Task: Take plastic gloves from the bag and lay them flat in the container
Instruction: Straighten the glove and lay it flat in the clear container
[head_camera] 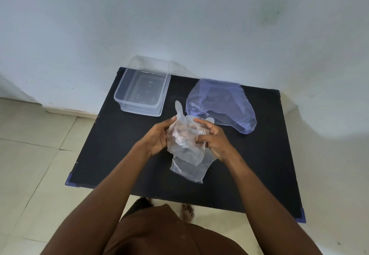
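A bunch of clear plastic gloves [187, 155] hangs between both hands above the middle of the black table [111, 147]. My left hand [157, 137] grips its left side and my right hand [214, 139] grips its right side. One glove finger sticks up at the top of the bunch. The bluish see-through bag [221, 105] lies crumpled on the table to the right, behind my right hand. The clear rectangular container [139, 103] stands at the table's far left, with nothing visible inside it.
A white wall rises right behind the table. Pale floor tiles [34, 155] lie to the left and in front. My bare foot [187, 211] shows under the table's near edge.
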